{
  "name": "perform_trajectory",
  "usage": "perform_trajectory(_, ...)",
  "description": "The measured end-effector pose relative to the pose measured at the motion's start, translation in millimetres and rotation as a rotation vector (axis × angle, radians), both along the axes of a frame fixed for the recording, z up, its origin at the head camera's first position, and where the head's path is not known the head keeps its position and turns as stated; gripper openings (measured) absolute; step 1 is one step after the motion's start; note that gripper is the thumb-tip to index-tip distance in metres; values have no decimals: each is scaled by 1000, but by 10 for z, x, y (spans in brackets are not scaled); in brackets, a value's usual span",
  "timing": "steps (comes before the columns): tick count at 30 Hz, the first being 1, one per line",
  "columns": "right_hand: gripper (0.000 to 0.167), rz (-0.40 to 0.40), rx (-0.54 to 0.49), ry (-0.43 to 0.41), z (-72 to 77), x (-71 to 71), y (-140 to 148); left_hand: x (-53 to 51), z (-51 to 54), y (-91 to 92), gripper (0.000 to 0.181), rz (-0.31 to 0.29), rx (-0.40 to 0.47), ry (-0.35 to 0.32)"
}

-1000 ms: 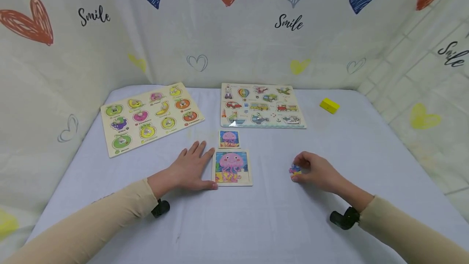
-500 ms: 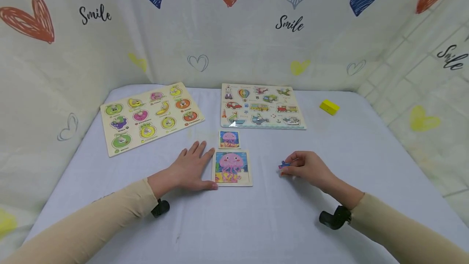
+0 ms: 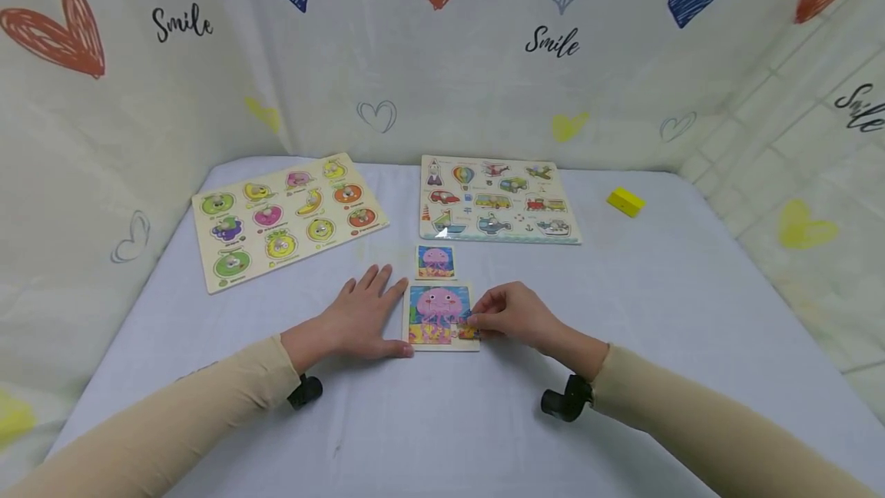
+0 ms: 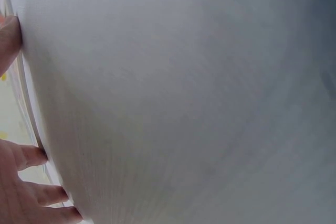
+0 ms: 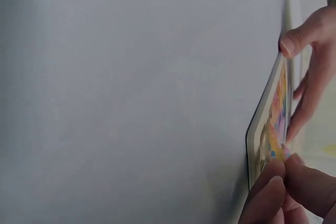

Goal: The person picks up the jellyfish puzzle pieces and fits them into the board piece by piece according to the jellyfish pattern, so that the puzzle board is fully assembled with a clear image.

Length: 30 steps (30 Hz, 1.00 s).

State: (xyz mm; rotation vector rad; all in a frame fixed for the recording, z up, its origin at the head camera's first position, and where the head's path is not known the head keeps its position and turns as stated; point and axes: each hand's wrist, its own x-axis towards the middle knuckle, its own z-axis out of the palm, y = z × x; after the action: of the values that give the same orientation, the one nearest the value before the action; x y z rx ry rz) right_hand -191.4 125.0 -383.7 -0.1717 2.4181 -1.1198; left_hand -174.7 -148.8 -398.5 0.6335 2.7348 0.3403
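In the head view a square jellyfish puzzle board (image 3: 439,303) lies on the white cloth. My left hand (image 3: 356,319) lies flat with fingers spread, its thumb and index fingertip at the board's left edge. My right hand (image 3: 520,315) pinches a small colourful puzzle piece (image 3: 466,331) over the board's lower right corner. The right wrist view shows the thumb and fingers of that hand around the piece (image 5: 275,150), just at the board's frame (image 5: 255,129). Whether the piece sits flat in its gap is hard to tell.
A smaller jellyfish picture card (image 3: 435,261) lies directly behind the board. Farther back are a fruit puzzle board (image 3: 290,219) on the left and a vehicle puzzle board (image 3: 499,200). A yellow block (image 3: 625,202) lies at the back right.
My right hand has moved left from the open cloth to the jellyfish board, carrying the puzzle piece to its lower right corner. The left hand has stayed in place.
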Motion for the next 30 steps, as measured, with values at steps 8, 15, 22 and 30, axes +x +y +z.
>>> perform_trajectory(8,16,17,30,-12,-7,25,-102,-6,3,11,106,-9,1,15)
perform_trajectory(15,18,43,117,25,15,29,-186,-4,1,8,106,-3,3,15)
perform_trajectory(22,18,72,170,55,58,32,-218,4,4,13,106,-2,5,12)
perform_trajectory(30,19,78,179,88,40,20,-204,-1,11,10,106,-3,9,10)
